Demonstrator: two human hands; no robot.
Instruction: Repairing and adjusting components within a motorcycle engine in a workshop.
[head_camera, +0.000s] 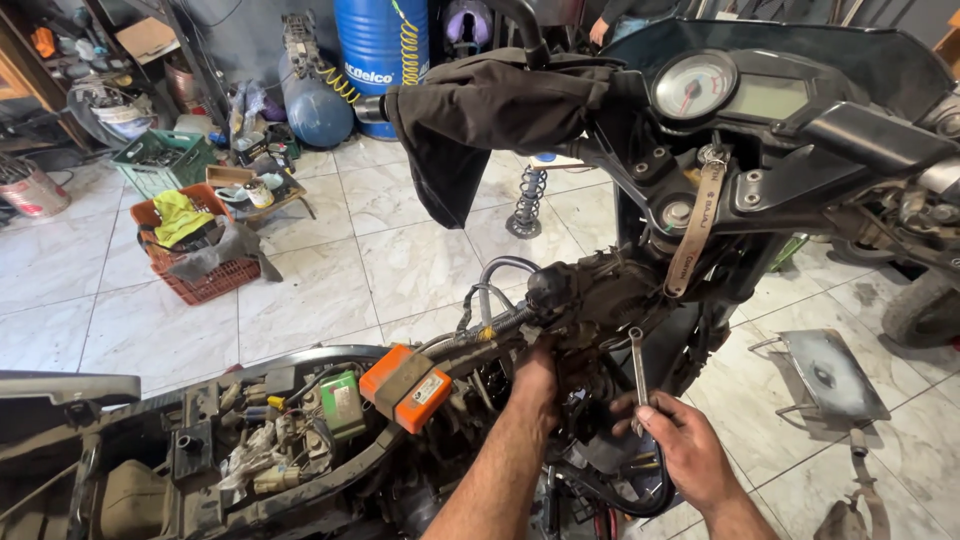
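Observation:
I look down at a stripped motorcycle frame (300, 470) with exposed wiring and parts. My left hand (535, 385) reaches into the engine area under the grimy cable cluster (585, 290); its fingers are hidden among the parts. My right hand (685, 450) holds a slim metal wrench (638, 365), its shaft pointing up toward the frame. An orange box-shaped unit (405, 385) sits on the frame to the left of my left hand, next to a green component (342, 403).
The handlebar wrapped in a dark cloth (480, 110) and a round gauge (693, 85) hang above. An orange crate (195, 255), a green crate (165, 160), a blue drum (380, 40), a coil spring (528, 200) and a metal plate (830, 375) lie on the tiled floor.

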